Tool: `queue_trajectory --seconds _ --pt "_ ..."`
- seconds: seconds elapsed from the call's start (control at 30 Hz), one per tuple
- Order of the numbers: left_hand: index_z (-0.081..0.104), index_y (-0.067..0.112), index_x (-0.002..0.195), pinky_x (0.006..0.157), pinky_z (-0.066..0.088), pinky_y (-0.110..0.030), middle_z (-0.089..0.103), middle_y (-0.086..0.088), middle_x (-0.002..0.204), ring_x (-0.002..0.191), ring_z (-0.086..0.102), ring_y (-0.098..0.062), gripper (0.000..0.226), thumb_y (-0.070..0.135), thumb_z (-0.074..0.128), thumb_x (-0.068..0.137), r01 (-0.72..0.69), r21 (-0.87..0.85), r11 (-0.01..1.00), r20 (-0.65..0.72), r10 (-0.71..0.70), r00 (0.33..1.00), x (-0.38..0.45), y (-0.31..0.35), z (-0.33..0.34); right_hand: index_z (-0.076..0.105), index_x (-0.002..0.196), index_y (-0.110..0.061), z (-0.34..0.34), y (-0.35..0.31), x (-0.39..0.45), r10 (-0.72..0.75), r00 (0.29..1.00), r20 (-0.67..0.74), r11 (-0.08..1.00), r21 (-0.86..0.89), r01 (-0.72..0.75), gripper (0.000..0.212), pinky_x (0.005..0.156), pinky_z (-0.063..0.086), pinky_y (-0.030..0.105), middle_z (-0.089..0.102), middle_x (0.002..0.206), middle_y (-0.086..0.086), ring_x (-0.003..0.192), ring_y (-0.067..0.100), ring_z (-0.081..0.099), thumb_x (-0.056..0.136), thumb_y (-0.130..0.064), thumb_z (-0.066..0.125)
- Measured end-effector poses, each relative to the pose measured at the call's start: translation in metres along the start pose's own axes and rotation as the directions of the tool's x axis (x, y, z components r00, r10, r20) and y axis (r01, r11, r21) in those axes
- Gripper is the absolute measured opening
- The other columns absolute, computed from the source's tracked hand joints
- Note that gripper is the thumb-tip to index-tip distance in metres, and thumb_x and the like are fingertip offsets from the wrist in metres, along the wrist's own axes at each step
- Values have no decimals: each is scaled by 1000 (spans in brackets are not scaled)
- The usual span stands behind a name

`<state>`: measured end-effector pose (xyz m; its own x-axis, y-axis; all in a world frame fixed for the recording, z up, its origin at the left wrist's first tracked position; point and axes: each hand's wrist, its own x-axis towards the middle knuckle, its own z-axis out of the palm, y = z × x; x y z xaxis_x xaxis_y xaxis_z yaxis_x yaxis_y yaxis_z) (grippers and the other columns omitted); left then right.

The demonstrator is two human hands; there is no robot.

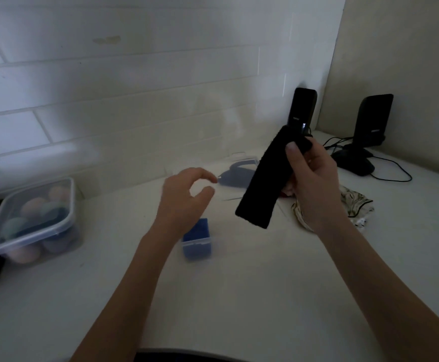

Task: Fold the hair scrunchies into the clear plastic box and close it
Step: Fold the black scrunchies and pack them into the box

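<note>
My right hand (pixel 315 176) is raised above the white counter, gripping the top of a black fabric band (pixel 261 184) that hangs flat and slanted down to the left. My left hand (pixel 187 197) hovers empty to its left, fingers curled and apart. Behind the hands lies a clear plastic box (pixel 236 176) with a blue-grey band inside; its lid state is hard to make out. A patterned cream scrunchie (pixel 356 207) lies on the counter right of my right wrist. A bit of red fabric (pixel 287 190) shows under my right hand.
A small clear box with blue contents (pixel 197 242) stands under my left wrist. A lidded container of pastel balls (pixel 34 220) sits at the left. Two black speakers (pixel 304 108) (pixel 373 121) with cables stand at the back right corner. A tiled wall runs behind.
</note>
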<state>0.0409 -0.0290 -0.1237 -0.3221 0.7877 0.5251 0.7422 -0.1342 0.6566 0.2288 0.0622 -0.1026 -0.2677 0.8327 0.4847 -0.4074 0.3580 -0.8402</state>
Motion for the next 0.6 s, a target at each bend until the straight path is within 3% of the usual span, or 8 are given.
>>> queue_trajectory --seconds 0.03,0.1,0.17,0.23,0.33,0.4,0.5,0.6 --pt "69 23 90 87 44 -19 67 17 94 95 61 0 26 30 46 79 53 -123 991 117 -39 992 6 11 3 58 90 -12 1 1 -1 0 1000 21 1000 -19 0 6 35 37 20 57 60 -1 40 12 47 93 -16 55" --pt "69 17 105 92 44 -28 71 7 106 104 62 -7 46 45 38 86 249 -221 943 366 -156 917 23 28 15 58 87 -15 5 5 -4 5 998 70 996 -94 2 7 34 39 20 60 56 -5 36 11 48 93 -12 55" --pt "65 2 111 101 44 -42 71 -8 108 104 65 -20 40 32 42 96 424 -237 874 526 -251 813 26 35 23 59 87 -18 7 11 -5 21 996 88 990 -143 -9 8 35 41 22 61 56 -5 36 14 48 92 -13 55" --pt "67 9 99 92 53 -34 74 2 87 85 70 -9 16 12 53 93 388 -342 856 500 -184 846 24 28 32 60 89 -16 7 15 -5 40 996 76 989 -142 -29 6 36 42 24 62 58 -4 37 16 48 92 -14 55" --pt "67 14 91 71 55 -15 73 10 74 72 69 -2 15 1 61 85 349 -466 813 414 -148 898 16 17 30 59 97 -8 4 16 -2 105 991 81 991 -89 -97 7 39 44 25 62 60 -3 41 14 51 92 -12 55" --pt "66 13 87 65 55 -16 73 8 70 69 69 -5 12 2 61 85 366 -521 771 373 -180 910 19 14 28 59 104 -8 3 17 -1 175 973 151 983 -84 -164 14 42 45 24 62 64 -3 47 12 54 91 -11 56" --pt "64 13 83 60 55 -21 73 5 69 68 69 -9 10 5 59 87 376 -553 744 341 -210 916 19 16 25 58 114 -11 2 22 -3 255 925 282 952 -239 -189 26 45 45 24 61 78 2 55 12 57 88 -10 60" --pt "61 11 84 55 55 -21 72 1 68 64 70 -11 8 5 57 89 379 -539 753 352 -207 913 17 18 25 58 114 -15 4 26 -4 228 920 317 950 -279 -139 26 42 45 24 61 67 -6 51 13 57 90 -7 58"
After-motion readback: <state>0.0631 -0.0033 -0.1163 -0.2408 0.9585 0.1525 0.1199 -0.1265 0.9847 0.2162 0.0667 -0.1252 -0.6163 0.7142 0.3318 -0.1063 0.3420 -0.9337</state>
